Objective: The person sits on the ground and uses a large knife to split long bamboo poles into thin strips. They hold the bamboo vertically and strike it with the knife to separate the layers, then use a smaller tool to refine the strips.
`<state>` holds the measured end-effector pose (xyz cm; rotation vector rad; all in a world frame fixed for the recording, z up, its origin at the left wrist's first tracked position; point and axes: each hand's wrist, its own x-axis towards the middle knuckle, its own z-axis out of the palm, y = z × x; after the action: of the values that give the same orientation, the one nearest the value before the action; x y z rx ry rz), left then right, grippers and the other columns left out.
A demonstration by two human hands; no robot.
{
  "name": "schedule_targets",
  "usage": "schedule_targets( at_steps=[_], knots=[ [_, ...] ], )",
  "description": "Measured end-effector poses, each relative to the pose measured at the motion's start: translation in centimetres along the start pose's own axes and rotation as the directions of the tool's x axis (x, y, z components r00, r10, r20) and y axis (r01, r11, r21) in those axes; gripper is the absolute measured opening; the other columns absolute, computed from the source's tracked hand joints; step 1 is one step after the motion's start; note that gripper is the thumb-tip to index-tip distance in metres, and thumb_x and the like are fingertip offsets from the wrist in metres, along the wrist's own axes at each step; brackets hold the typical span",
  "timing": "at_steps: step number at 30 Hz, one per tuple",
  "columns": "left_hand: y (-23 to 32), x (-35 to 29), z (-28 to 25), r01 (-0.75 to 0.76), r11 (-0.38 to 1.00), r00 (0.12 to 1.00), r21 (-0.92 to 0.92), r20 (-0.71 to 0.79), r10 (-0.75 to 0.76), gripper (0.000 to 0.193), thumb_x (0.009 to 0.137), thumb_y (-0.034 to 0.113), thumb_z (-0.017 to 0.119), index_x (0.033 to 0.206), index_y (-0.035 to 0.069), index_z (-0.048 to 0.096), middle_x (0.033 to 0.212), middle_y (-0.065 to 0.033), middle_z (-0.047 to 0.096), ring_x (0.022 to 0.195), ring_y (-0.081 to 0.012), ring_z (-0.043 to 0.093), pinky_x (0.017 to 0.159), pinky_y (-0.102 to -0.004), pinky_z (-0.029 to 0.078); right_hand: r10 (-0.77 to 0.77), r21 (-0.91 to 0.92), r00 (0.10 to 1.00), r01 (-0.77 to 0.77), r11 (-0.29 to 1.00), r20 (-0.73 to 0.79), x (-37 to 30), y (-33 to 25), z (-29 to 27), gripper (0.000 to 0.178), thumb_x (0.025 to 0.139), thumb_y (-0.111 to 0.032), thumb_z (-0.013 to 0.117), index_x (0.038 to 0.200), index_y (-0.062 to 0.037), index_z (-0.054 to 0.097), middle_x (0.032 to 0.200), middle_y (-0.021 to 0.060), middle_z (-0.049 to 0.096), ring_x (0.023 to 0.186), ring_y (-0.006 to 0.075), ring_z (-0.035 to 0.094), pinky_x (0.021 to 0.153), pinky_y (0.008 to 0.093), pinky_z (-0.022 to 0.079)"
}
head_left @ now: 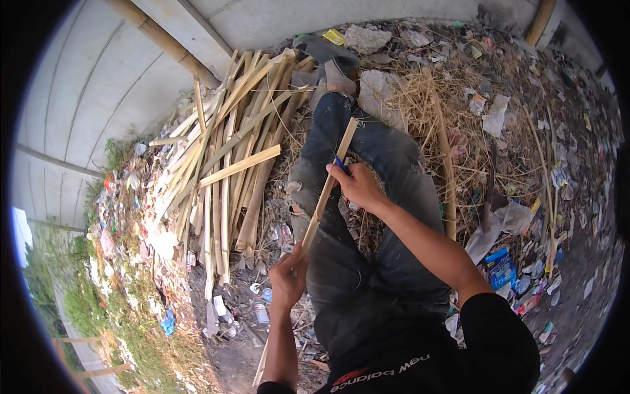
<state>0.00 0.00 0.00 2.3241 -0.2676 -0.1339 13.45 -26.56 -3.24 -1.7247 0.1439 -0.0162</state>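
A long, pale bamboo strip slants across my lap, over my dark trousers. My left hand is closed round its near end. Midway along the strip, my right hand is closed on a slim blue tool, whose tip lies against or just beside the strip. Whether it is a pen or a small knife, I cannot tell. The strip's far end sticks out past my right hand, near my ankle.
To my left lies a large heap of split bamboo strips. On the right are dry shavings, a thick bamboo pole, a long dark blade-like thing and a blue packet. Litter covers the ground; a pale wall stands behind.
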Motion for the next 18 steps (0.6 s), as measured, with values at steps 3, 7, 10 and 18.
schedule_targets(
  at_steps=[3,7,10,18],
  knots=[
    [0.0,-1.1,-0.1,0.085,0.99,0.99,-0.112,0.122,-0.071,0.036,0.099,0.011,0.063,0.134,0.002,0.062,0.085,-0.02,0.072,0.077,-0.0291,0.074,0.067,-0.0371,0.054,0.114,0.083,0.988,-0.106,0.991,-0.107,0.7,-1.7,-2.9,0.054,0.097,-0.046,0.066,0.067,-0.0006,0.062,0.056,0.0011,0.055,0.054,0.0147,0.053,0.054,0.036,0.041],
    [-2.1,-2.9,-3.0,0.182,0.978,0.971,-0.104,0.176,-0.162,0.027,0.1,0.015,0.063,0.121,-0.001,0.067,0.077,-0.016,0.07,0.068,-0.0208,0.069,0.064,-0.0346,0.052,0.134,0.343,0.921,-0.001,0.939,-0.365,5.2,-2.8,-9.0,0.045,0.094,-0.04,0.072,0.068,-0.0049,0.063,0.056,-0.0051,0.046,0.049,0.0082,0.043,0.046,0.0302,0.03],
    [-3.4,-4.4,-5.2,0.227,0.972,0.969,-0.056,0.111,-0.22,0.027,0.1,0.018,0.065,0.117,-0.002,0.069,0.075,-0.0133,0.07,0.066,-0.0154,0.065,0.061,-0.0324,0.05,0.132,0.335,0.826,0.072,0.94,-0.548,7.3,-3.3,-15.3,0.037,0.094,-0.037,0.072,0.078,-0.0049,0.064,0.059,-0.0017,0.049,0.045,0.009,0.042,0.044,0.0302,0.029],
    [-2.1,-3.7,-3.5,0.182,0.924,0.981,-0.336,0.125,-0.147,0.036,0.093,0.017,0.078,0.12,-0.005,0.07,0.088,-0.0093,0.073,0.077,-0.0084,0.064,0.066,-0.0255,0.052,0.03,0.369,0.905,0.142,0.919,-0.424,6.8,-5.1,-18.9,0.04,0.098,-0.04,0.07,0.102,0.0001,0.074,0.057,-0.0053,0.045,0.044,0.0056,0.037,0.043,0.0262,0.027]
  ],
)
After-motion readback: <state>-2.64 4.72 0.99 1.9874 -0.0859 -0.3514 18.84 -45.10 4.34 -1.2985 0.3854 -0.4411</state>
